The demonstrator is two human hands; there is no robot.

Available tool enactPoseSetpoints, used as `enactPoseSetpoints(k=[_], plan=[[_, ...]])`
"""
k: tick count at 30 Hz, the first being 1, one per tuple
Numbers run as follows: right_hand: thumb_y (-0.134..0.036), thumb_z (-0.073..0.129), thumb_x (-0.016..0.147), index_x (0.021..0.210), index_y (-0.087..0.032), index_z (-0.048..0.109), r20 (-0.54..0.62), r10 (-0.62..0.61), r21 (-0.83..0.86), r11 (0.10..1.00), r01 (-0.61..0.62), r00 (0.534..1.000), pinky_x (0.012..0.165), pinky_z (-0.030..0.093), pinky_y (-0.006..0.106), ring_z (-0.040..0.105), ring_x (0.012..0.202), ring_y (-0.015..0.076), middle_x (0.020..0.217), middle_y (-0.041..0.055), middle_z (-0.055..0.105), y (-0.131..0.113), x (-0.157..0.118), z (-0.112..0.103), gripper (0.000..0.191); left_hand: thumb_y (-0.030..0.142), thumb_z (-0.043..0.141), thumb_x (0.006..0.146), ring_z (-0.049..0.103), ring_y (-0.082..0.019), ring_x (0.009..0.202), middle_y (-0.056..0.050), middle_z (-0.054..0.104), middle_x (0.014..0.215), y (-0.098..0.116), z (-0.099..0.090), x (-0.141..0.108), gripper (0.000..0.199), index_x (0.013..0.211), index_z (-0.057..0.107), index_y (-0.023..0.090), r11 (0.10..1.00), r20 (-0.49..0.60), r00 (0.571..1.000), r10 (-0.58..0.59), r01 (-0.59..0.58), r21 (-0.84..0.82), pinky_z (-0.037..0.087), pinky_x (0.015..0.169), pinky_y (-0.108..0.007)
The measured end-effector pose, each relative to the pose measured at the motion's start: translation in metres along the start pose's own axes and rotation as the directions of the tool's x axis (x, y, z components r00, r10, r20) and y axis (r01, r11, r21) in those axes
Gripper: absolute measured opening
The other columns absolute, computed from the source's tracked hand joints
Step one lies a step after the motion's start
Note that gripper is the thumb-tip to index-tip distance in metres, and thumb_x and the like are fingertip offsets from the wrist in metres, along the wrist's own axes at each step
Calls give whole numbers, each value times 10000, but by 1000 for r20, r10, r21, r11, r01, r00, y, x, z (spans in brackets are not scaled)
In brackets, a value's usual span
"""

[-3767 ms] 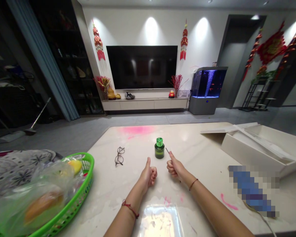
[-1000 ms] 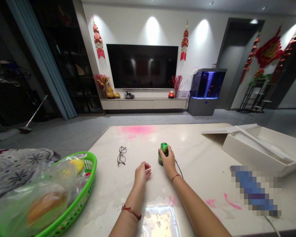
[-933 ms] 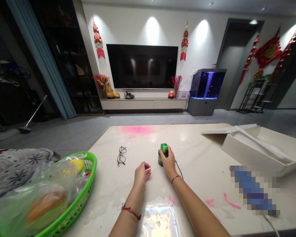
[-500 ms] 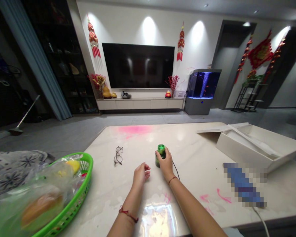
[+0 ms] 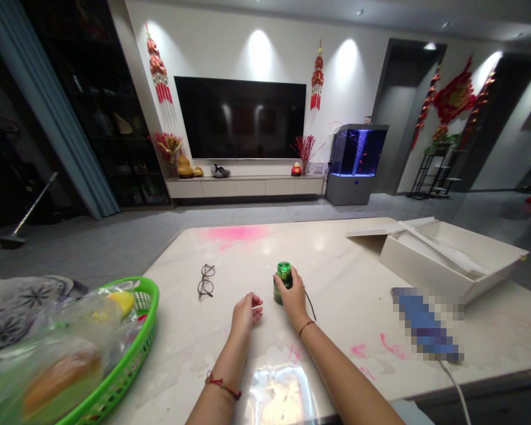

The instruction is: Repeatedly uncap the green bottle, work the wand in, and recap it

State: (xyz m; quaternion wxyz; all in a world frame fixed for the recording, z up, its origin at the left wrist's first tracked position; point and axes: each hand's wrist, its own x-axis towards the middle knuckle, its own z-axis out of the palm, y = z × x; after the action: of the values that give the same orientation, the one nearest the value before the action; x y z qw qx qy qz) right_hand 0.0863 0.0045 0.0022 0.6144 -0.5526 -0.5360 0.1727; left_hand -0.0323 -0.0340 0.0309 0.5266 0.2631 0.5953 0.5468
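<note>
My right hand [image 5: 293, 298] is wrapped around a small dark green bottle [image 5: 279, 289] with a shiny green cap [image 5: 284, 270], which stands on the pale marble table [image 5: 336, 277]. A thin black stick [image 5: 310, 305] lies on the table just right of that hand. My left hand [image 5: 245, 311] rests on the table a little left of the bottle, fingers loosely curled and holding nothing. Both wrists wear a red string.
A pair of glasses [image 5: 205, 280] lies left of the bottle. A green basket [image 5: 135, 348] with bagged food sits at the near left. An open white box [image 5: 451, 262] and a blurred blue thing [image 5: 425, 324] lie to the right. Pink stains mark the tabletop.
Earlier both hands gave thumbs-up, the right holding the black stick. The stick now lies on the table and the right hand grips the bottle. My view has since swung slightly right.
</note>
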Motion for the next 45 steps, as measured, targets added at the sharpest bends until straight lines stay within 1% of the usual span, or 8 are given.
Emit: enactPoseSetpoints(k=[5, 15, 20, 26, 30, 35, 40, 45], plan=[[-466, 555, 728, 1130, -175, 528, 6, 7, 4, 1000, -7, 1000, 860, 402, 342, 535, 948, 224, 1017, 96, 604, -1, -6, -4, 497, 318, 550, 597, 541, -97, 474, -21, 596, 609, 0, 0, 1, 168, 616, 532, 152, 1000, -2, 1000, 4, -4, 15, 436, 482, -217], [-457, 558, 726, 1105, -181, 537, 20, 26, 3, 1000, -26, 999, 852, 407, 333, 536, 945, 218, 1005, 90, 603, -7, -11, -12, 469, 332, 543, 590, 550, -105, 486, -22, 597, 613, 0, 1, 1, 180, 611, 527, 154, 999, 2, 1000, 7, -7, 31, 443, 497, -230], [-445, 559, 730, 1067, -187, 548, 58, 11, 12, 1000, -12, 998, 840, 413, 329, 540, 917, 211, 966, 77, 607, -9, -11, -16, 425, 317, 537, 599, 544, -100, 479, -22, 596, 613, 1, 0, 1, 163, 606, 522, 154, 1000, 10, 1000, 8, -8, 26, 442, 496, -226], [-442, 565, 727, 1082, -170, 542, 61, 23, 19, 1000, -24, 998, 857, 404, 331, 536, 945, 216, 997, 88, 603, -10, -14, -19, 448, 304, 541, 607, 547, -101, 480, -26, 598, 611, 0, 1, 2, 152, 604, 524, 152, 1000, 10, 1000, 12, -12, 22, 440, 490, -223], [-438, 570, 725, 1062, -179, 553, 73, 13, 30, 999, -15, 997, 851, 405, 329, 540, 929, 213, 982, 79, 607, -9, -15, -20, 425, 299, 538, 613, 542, -99, 470, -25, 597, 607, 0, 1, 1, 147, 605, 527, 153, 1000, 13, 1000, 12, -12, 21, 429, 472, -214], [-440, 587, 710, 1058, -175, 554, 76, 37, 45, 998, -41, 996, 862, 398, 336, 536, 933, 216, 984, 81, 605, -10, -17, -22, 439, 290, 538, 618, 529, -89, 455, -19, 591, 600, 1, 2, 1, 138, 601, 524, 154, 1000, 19, 1000, 10, -11, 19, 420, 460, -203], [-446, 598, 690, 1009, -174, 576, 80, 36, 75, 996, -42, 996, 842, 410, 331, 546, 902, 214, 953, 72, 615, -15, -19, -26, 419, 289, 522, 636, 521, -83, 452, -13, 582, 599, 2, 2, 0, 138, 599, 517, 156, 1000, 30, 999, 11, -11, 16, 419, 461, -199], [-426, 605, 683, 954, -177, 575, 112, 19, 91, 995, -30, 994, 808, 424, 313, 555, 855, 199, 911, 54, 619, -21, -20, -31, 369, 304, 522, 642, 521, -82, 462, -14, 590, 617, 3, 1, -1, 151, 606, 517, 157, 999, 46, 999, 18, -20, 40, 415, 473, -200]])
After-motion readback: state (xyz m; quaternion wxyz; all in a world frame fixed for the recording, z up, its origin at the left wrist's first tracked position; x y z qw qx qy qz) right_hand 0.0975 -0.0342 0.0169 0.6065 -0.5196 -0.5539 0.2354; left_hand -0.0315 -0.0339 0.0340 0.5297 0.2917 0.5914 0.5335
